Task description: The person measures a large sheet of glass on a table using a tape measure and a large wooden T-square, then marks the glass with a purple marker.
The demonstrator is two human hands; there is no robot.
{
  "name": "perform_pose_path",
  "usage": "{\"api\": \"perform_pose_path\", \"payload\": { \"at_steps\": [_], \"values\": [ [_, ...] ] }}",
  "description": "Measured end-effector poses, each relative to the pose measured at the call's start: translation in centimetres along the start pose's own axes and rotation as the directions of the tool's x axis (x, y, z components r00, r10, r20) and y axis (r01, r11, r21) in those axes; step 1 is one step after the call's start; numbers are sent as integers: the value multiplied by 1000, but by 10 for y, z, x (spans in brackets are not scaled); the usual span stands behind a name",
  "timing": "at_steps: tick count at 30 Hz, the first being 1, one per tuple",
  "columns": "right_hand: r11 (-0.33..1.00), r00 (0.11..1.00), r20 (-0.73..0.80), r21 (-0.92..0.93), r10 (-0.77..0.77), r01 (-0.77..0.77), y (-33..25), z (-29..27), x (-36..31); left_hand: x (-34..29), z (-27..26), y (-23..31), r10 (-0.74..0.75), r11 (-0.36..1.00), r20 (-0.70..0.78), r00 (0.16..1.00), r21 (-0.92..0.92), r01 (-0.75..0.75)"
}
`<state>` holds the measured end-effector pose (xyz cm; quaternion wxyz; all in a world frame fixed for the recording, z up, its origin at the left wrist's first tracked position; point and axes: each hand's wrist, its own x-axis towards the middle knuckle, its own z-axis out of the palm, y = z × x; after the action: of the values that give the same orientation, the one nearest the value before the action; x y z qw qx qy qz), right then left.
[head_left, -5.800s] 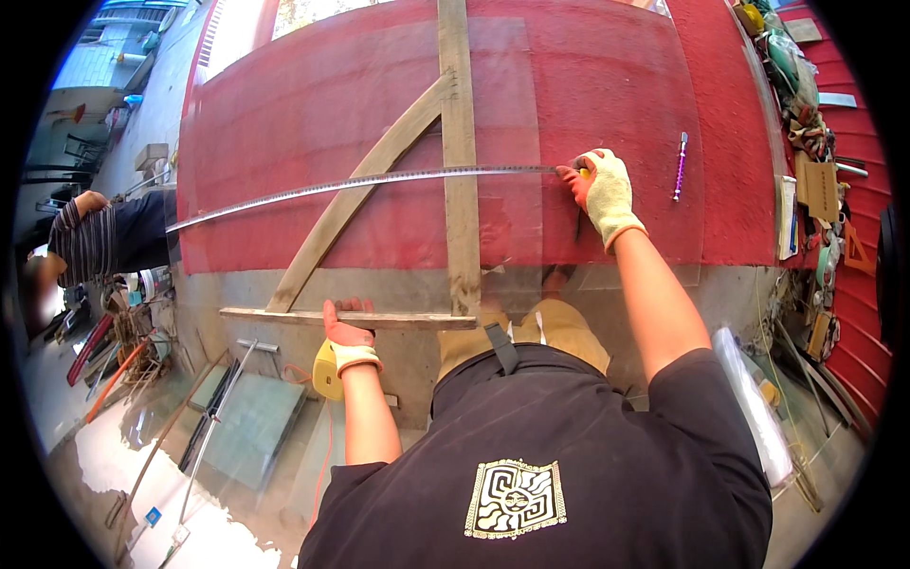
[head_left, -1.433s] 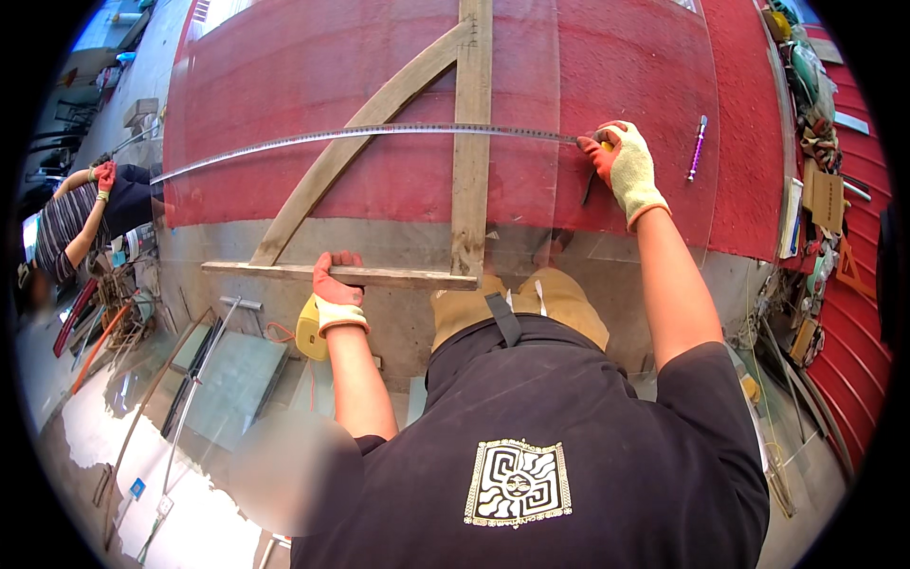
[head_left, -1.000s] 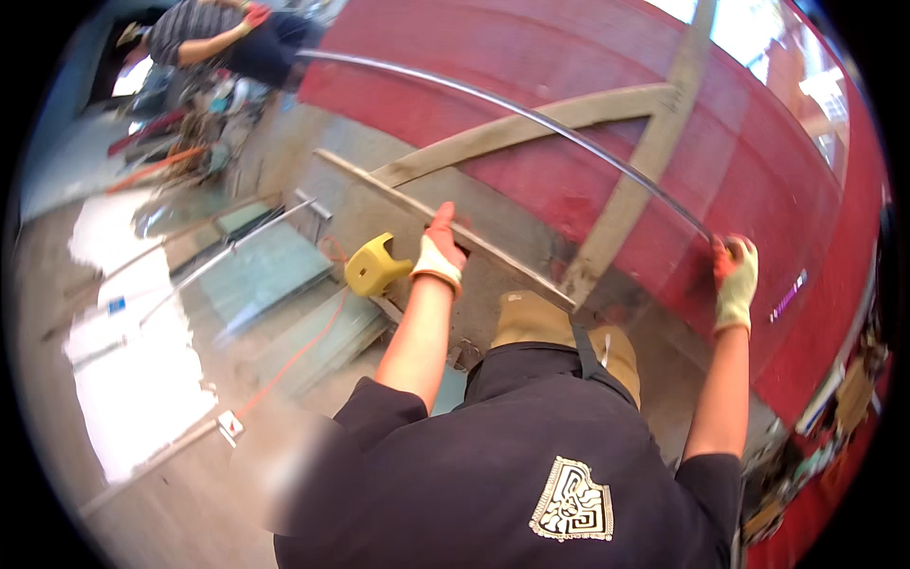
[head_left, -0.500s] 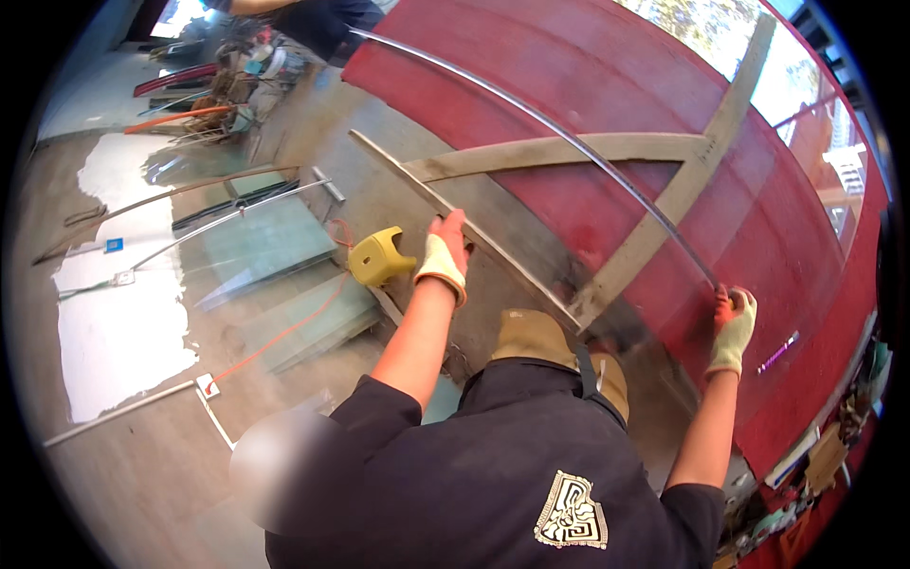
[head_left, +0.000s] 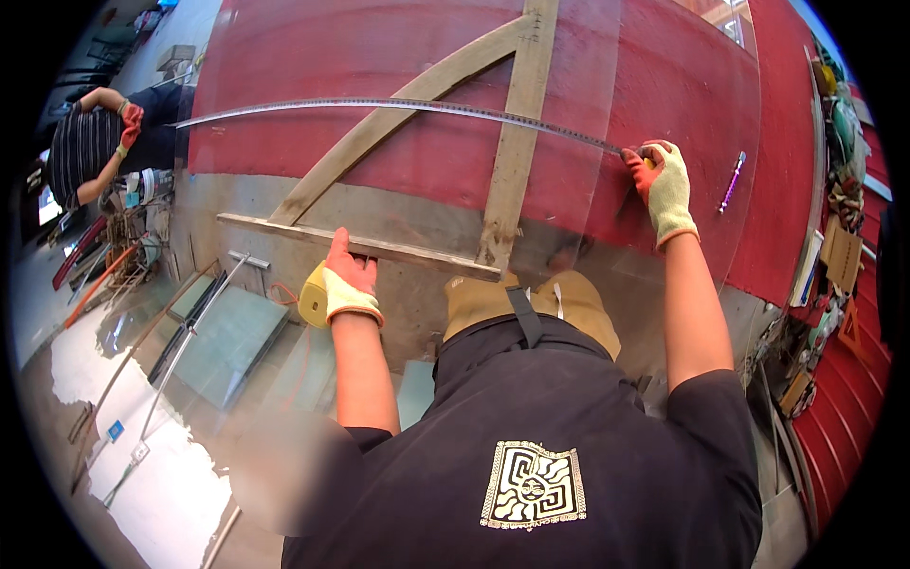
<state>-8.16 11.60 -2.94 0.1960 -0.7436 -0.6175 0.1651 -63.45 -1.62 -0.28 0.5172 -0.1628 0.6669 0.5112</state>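
My left hand (head_left: 351, 277), in a cream glove with red palm and fingers, grips the lower bar of a wooden T-square (head_left: 512, 156) with a slanting brace. The square lies over a clear glass sheet (head_left: 607, 95) on a red table (head_left: 303, 142). My right hand (head_left: 664, 185), gloved alike, closes around a tape measure (head_left: 379, 101); only a bit of its yellow case shows between the fingers. The metal blade runs out leftward across the square to the table's far left. A slim purple pen-like tool (head_left: 732, 182) lies right of my right hand.
Another person (head_left: 90, 142) in a striped top and gloves stands at the table's left end. Glass panes (head_left: 227, 332), a yellow object (head_left: 315, 294) and metal rods (head_left: 194, 327) are low on the left. Cardboard (head_left: 841, 256) and clutter line the right side.
My view has turned right, so the table and square appear rotated and the other person now shows more fully. Both hands keep their hold on the square and tape measure.
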Motion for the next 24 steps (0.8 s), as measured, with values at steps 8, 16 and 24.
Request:
{"api": "perform_pose_path", "payload": {
  "at_steps": [8, 16, 24],
  "values": [
    [994, 997, 43, 89, 63, -67, -3, 1, -2, -13, 14, 14, -60, 998, -55, 997, -25, 58],
    [988, 993, 51, 106, 104, -109, 2, 3, -2, -14, 0, 16, -22, 997, 31, 999, 80, 19],
    [973, 993, 31, 197, 117, -121, 40, 27, 2, 32, -8, 1, -56, 974, 176, 983, -208, 92]
  ]
}}
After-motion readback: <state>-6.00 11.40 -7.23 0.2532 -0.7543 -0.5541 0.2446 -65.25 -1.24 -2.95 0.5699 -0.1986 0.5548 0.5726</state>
